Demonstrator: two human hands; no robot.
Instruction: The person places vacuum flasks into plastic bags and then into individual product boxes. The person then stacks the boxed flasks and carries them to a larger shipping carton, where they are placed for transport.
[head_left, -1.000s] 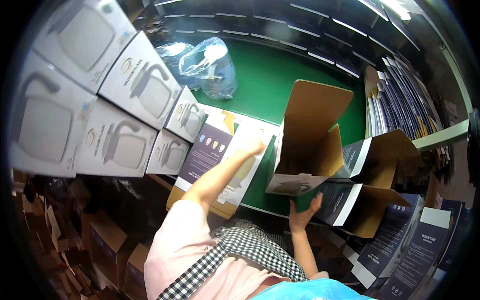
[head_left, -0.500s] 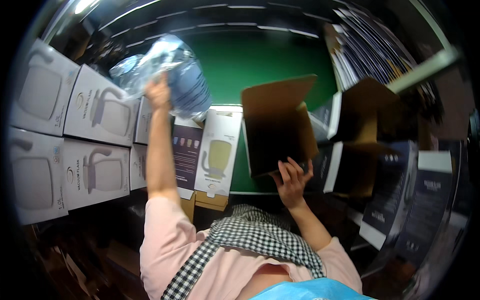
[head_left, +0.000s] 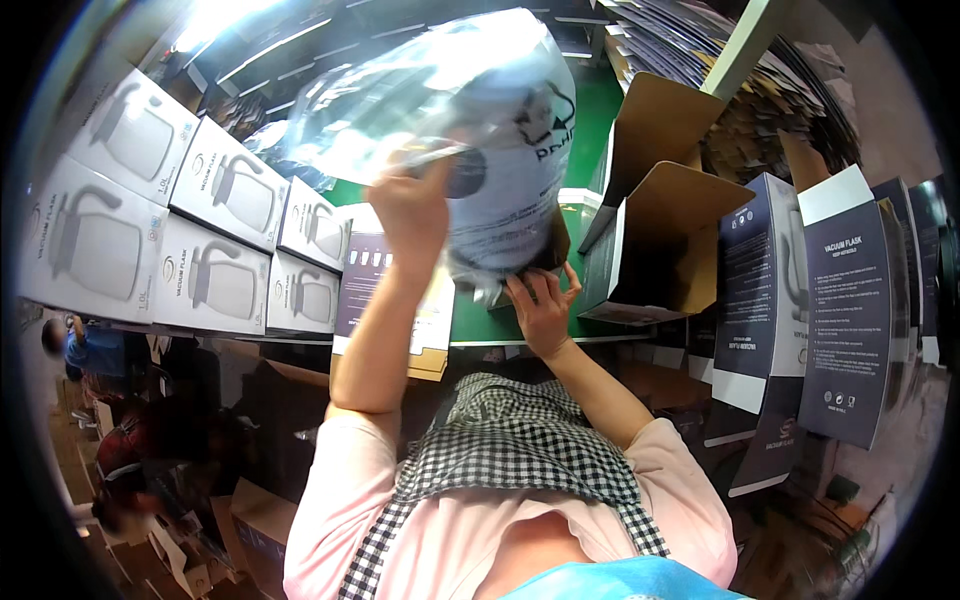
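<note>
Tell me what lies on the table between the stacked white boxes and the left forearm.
A carton with a dark printed panel lies between the white boxes and the left forearm, in the head view.

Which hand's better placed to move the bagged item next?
Left, probably: the left hand grips the clear bag around the item, while the right hand is lower, near the item's base.

A bright light (head_left: 218,22) glows beyond the green tabletop (head_left: 475,325).
</note>
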